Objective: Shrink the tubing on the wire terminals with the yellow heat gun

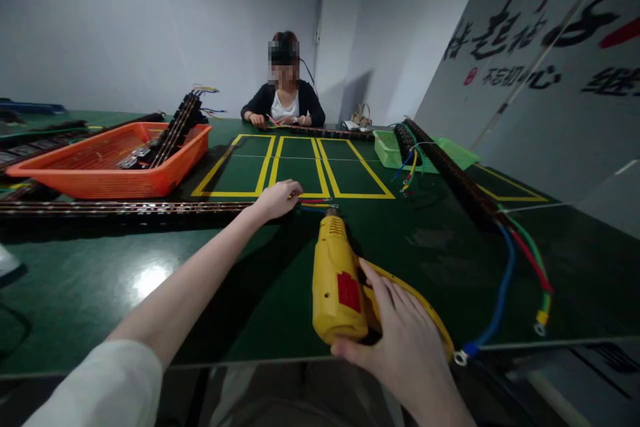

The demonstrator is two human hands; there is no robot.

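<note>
My right hand [407, 333] is wrapped round the handle of a yellow heat gun [333, 280] with a red patch on its body. The gun's metal nozzle [331, 211] points away from me, close to the tips of thin wires [317, 201] in red, yellow and blue that end in small lugs. My left hand [280, 200] is closed at the near end of these wires, fingers pinched round them. From there a long dark strip with copper-coloured lines [125, 208] runs left along the green table. Exactly how the fingers grip the wires is partly hidden.
An orange basket [105, 183] holding a dark strip stands at the left. At the right, a green basket [387, 155] bears another long strip [450, 170], whose thick wires [507, 280] hang toward the table's front edge. A co-worker [285, 100] sits across the table, beyond yellow tape outlines.
</note>
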